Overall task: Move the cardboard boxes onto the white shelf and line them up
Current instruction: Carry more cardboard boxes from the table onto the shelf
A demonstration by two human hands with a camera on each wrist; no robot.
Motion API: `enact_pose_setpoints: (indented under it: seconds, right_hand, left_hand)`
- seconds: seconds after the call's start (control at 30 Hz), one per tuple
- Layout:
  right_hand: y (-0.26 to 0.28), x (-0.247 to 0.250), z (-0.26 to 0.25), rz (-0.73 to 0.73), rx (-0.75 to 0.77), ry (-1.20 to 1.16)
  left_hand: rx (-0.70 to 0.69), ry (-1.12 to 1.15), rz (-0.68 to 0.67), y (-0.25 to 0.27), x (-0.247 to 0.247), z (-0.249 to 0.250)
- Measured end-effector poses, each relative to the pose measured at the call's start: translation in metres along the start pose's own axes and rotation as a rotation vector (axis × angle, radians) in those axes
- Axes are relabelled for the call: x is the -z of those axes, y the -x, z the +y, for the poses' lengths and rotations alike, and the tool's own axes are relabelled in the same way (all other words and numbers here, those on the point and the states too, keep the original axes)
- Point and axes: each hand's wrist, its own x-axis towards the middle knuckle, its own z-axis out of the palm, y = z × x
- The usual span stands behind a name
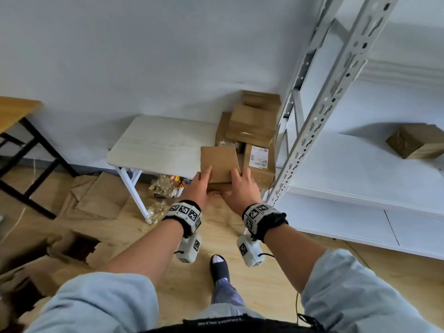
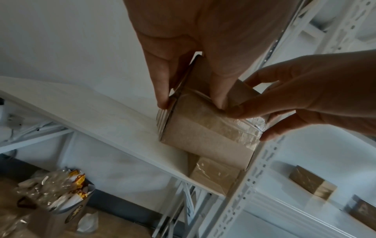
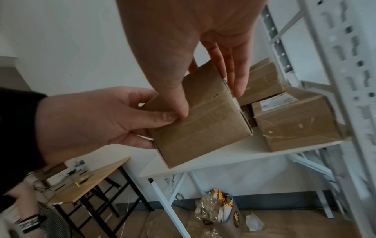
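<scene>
Both hands hold one small taped cardboard box (image 1: 219, 164) (image 2: 203, 133) (image 3: 201, 122) in the air over the near right corner of a low pale table (image 1: 158, 143). My left hand (image 1: 200, 186) (image 2: 193, 64) grips its left side, thumb on top. My right hand (image 1: 240, 186) (image 3: 203, 64) grips its right side the same way. More cardboard boxes (image 1: 252, 123) are piled on the table's right end, one with a white label (image 1: 259, 157). The white shelf (image 1: 360, 169) stands to the right, and one box (image 1: 416, 140) lies on it.
A perforated white upright (image 1: 319, 109) of the shelf stands just right of my hands. A bag of wrappers (image 1: 165, 188) sits under the table. Flattened cardboard (image 1: 101, 198) covers the floor; an open box (image 1: 77, 246) lies at left. A wooden desk (image 1: 14, 114) is at far left.
</scene>
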Motion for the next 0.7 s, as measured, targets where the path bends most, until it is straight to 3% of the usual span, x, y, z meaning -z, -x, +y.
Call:
enact_pose_setpoints:
  seconds: [0.17,0.7]
  right_hand:
    - [-0.074,-0.022,-0.018,-0.015,0.05,-0.042]
    - [-0.37,-0.058,-0.023,-0.092,0.014,-0.14]
  left_hand:
    - [0.056,-0.067,0.025,-0.062,0.017,-0.034]
    - [0.167,-0.059,-0.032,-0.354,0.041,-0.092]
